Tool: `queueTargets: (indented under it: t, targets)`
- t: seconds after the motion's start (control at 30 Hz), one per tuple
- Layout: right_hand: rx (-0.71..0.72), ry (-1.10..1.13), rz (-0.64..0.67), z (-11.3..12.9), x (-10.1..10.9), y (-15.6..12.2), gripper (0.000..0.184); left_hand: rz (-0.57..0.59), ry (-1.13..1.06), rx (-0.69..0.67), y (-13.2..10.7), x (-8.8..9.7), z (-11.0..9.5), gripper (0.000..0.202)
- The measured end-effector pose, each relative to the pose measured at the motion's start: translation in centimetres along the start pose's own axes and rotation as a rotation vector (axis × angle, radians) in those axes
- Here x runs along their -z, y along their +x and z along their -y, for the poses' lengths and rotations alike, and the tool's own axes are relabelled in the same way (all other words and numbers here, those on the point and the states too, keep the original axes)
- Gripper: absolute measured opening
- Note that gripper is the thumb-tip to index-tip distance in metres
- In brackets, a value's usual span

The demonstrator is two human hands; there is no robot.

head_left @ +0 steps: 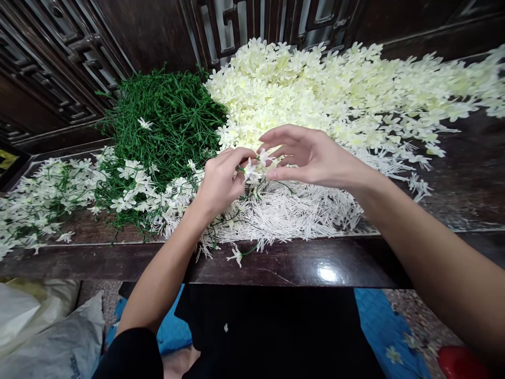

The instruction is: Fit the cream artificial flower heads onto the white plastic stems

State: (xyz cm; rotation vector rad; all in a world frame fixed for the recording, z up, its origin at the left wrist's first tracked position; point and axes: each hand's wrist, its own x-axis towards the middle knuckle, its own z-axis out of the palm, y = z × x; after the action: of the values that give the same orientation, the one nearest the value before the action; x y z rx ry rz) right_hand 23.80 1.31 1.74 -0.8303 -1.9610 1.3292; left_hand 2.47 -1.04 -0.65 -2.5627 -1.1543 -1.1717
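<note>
My left hand [225, 176] is closed in a pinch on the green stem of an artificial flower sprig [251, 171] with white petals. Just to its right, my right hand [305, 155] has thumb and fingers apart around the sprig's blossoms; whether the fingertips touch the petals I cannot tell. Below both hands spreads a heap of thin white plastic stamens [295, 210]. Behind them lies a large pile of loose cream-white petals [284, 100]. A tangled mound of green plastic stems [165, 121] rises at the back left.
Flowered sprigs [51, 195] cover the bench's left side. One sprig [235, 256] hangs over the dark wooden bench edge [315, 263]. Carved wooden panels [232, 23] stand behind. Pale sacks [59, 331] lie on the floor at left, and blue matting [386, 321] lies below.
</note>
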Motion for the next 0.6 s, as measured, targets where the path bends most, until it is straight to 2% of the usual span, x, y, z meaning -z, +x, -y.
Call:
queueTargets:
  t: [0.07, 0.23, 0.33, 0.4, 0.47, 0.53, 0.6]
  targets:
    - [0.043, -0.007, 0.001, 0.0, -0.2, 0.0, 0.054, 0.002, -0.028, 0.004, 0.1, 0.1, 0.1, 0.024]
    - [0.094, -0.091, -0.163, 0.5, -1.1, -0.1, 0.017, 0.022, -0.060, 0.045, 0.3, 0.6, 0.1, 0.023]
    - [0.044, -0.134, -0.232, 0.6, -0.4, 0.0, 0.019, -0.042, -0.057, 0.116, 0.7, 1.2, 0.1, 0.018]
    - [-0.022, -0.178, -0.175, 0.5, 0.4, 0.0, 0.021, -0.082, -0.065, 0.171, 0.9, 1.8, 0.4, 0.015]
    - [-0.096, -0.258, -0.044, 0.0, 1.0, 0.0, 0.020, -0.132, -0.072, 0.211, 0.7, 2.5, 1.2, 0.016]
    - [-0.150, -0.298, 0.094, -0.6, 1.4, 0.0, 0.020, -0.211, -0.056, 0.239, 0.3, 3.2, 2.5, 0.020]
    - [-0.180, -0.306, 0.169, -1.3, 1.4, 0.1, 0.021, -0.270, -0.011, 0.208, -0.3, 4.1, 4.1, 0.022]
